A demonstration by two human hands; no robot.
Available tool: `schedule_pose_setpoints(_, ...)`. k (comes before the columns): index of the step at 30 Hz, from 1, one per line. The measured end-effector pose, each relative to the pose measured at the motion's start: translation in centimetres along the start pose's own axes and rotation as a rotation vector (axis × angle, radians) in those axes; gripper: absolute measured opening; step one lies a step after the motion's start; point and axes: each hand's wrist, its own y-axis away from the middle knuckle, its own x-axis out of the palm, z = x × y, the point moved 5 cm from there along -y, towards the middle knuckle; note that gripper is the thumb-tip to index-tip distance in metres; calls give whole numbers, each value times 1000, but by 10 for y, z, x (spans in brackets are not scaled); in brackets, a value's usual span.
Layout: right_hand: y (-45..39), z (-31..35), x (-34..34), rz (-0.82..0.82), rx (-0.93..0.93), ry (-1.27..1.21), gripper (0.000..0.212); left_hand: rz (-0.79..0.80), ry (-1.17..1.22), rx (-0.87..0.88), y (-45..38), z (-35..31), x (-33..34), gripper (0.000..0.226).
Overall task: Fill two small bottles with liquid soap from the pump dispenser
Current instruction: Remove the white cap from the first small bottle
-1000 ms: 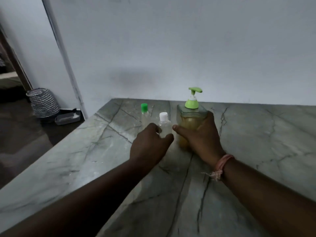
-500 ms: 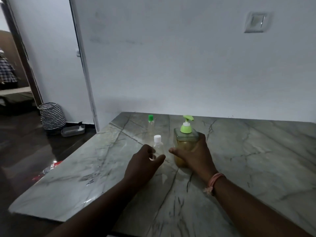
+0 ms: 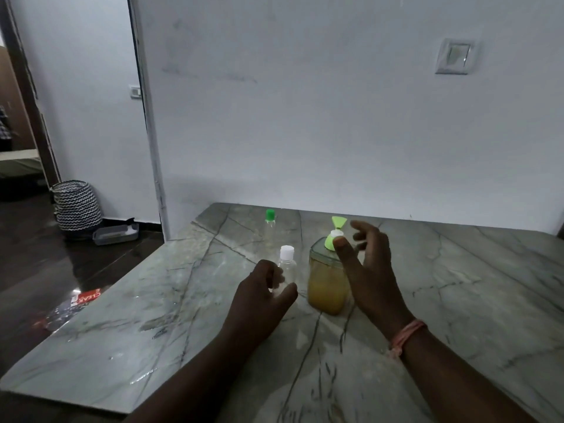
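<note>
left hand [image 3: 259, 297] fingers curl round white-capped bottle [image 3: 287, 267] | right hand [image 3: 369, 270] fingers spread beside dispenser [image 3: 328, 282]

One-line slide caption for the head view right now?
Left hand grips the white-capped bottle; open right hand hovers beside the pump dispenser.
</note>
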Motion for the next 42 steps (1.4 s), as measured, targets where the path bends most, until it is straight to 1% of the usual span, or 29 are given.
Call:
schedule_pose_setpoints(4,3,44,1,-208,-343,78,27,30,64,38,0,-4,-2,21)
schedule_pose_setpoints(5,8,55,5,-213,-417,121,20,32,83,42,0,-4,-2,18)
schedule_pose_setpoints(7,16,69,19,-149,-519,203,10,32,107,58,1,-6,-3,15)
schedule_pose_setpoints(8,19,72,27,-101,-520,235,9,30,120,68,1,-7,-3,14)
schedule_pose_setpoints(9,19,74,36,-49,-474,259,13,26,131,78,2,-6,-4,15)
schedule_pose_setpoints(11,17,71,52,42,-320,288,26,28,148,109,3,-7,-4,20)
schedule_pose_setpoints(12,17,68,58,80,-269,284,28,32,154,129,4,-8,-4,22)
schedule_pose_setpoints(15,13,67,64,141,-203,197,21,33,138,182,3,-10,-4,22)
schedule_pose_setpoints(18,2,61,61,214,-109,98,25,-48,45,207,1,-13,-11,24)
schedule_pose_setpoints(20,-3,58,62,298,-119,134,25,-89,-6,184,-2,-12,-15,24)
schedule_pose_setpoints(21,-3,58,63,341,-140,147,22,-74,-4,164,-4,-11,-14,24)
schedule_pose_setpoints(24,-4,57,59,457,-183,80,8,76,148,80,-6,-7,-5,24)
schedule_pose_setpoints(26,-5,56,56,531,-180,31,17,125,209,55,-7,-7,-3,24)
schedule_pose_setpoints(29,-5,55,56,625,-154,17,28,105,212,29,-10,-3,-2,24)
schedule_pose_setpoints(31,-5,54,58,608,-126,54,23,84,200,2,-11,2,-1,23)
schedule_pose_setpoints(34,-10,54,58,492,-72,101,21,23,120,-3,-13,6,-1,23)
schedule_pose_setpoints(36,-12,58,60,451,-101,193,22,8,98,1,-13,5,-2,23)
schedule_pose_setpoints(38,-12,58,66,426,-142,285,17,14,104,1,-13,7,0,25)
schedule_pose_setpoints(40,-12,55,69,431,-151,302,9,28,107,-5,-14,8,0,23)
schedule_pose_setpoints(41,-12,54,71,475,-144,286,5,34,117,-10,-14,8,0,21)
schedule_pose_setpoints(42,-12,54,71,538,-148,272,9,36,133,-14,-15,9,0,20)
